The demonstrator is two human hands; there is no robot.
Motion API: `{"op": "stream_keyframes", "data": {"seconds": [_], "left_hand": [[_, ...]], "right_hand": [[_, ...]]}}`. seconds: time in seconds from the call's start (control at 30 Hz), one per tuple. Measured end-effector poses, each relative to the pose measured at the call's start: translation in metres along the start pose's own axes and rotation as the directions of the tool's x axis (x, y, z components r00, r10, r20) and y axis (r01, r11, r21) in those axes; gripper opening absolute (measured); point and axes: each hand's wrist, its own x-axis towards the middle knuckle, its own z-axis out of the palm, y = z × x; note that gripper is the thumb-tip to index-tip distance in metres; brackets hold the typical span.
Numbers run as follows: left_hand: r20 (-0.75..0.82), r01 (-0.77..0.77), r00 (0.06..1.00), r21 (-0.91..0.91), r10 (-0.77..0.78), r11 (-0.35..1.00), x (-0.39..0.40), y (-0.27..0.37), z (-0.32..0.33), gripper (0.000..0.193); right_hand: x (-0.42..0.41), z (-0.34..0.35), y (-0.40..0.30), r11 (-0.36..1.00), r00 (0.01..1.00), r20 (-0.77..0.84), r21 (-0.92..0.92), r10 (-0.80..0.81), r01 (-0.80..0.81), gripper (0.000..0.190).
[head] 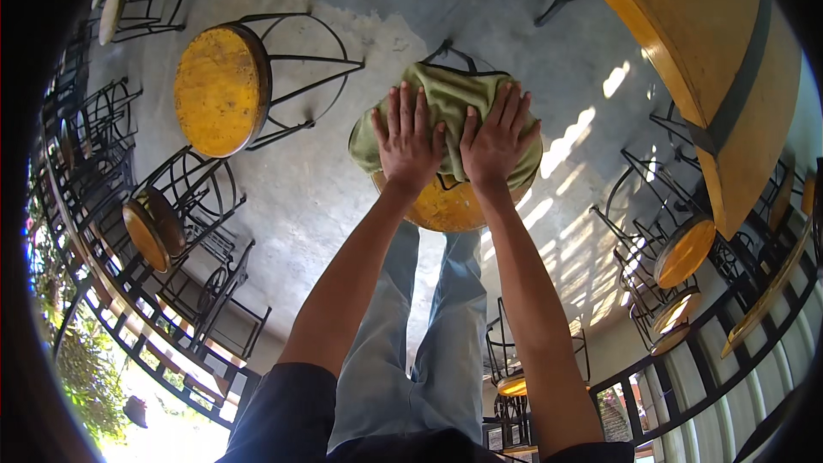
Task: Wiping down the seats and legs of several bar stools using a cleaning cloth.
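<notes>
A green cloth [443, 93] with dark edging lies rumpled over the round wooden seat of a stool [443, 206] before me. Its sides hang past the seat's edge, and bare yellow-brown wood shows at the near side. My left hand [411, 141] rests palm down on the cloth's left half, fingers spread. On the right half, my right hand [495, 141] lies flat in the same way, its thumb pointing towards the left one. Neither hand grips the fabric. Part of the stool's dark metal frame [450, 51] shows beyond the cloth; the rest is hidden.
Another round stool [218, 90] with metal legs is at the left. A large wooden tabletop [669, 32] juts in at upper right. More stools [685, 251] crowd the right side, and a metal chair [225, 296] is at lower left. Sunlight stripes the concrete floor [321, 206].
</notes>
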Motion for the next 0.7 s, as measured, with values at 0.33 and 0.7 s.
{"op": "stream_keyframes", "data": {"seconds": [0.33, 0.7], "left_hand": [[0.016, -0.167, 0.981, -0.428, 0.192, 0.888, -0.022, -0.006, -0.017, 0.046], [-0.132, 0.158, 0.969, -0.329, -0.211, 0.931, -0.020, -0.019, -0.014, 0.037]], "right_hand": [[0.012, -0.001, -0.013, 0.717, 0.886, 0.024, 0.598, -0.463, 0.358, 0.054], [0.005, -0.004, -0.026, 0.929, 0.932, 0.129, 0.206, -0.338, 0.308, 0.060]]}}
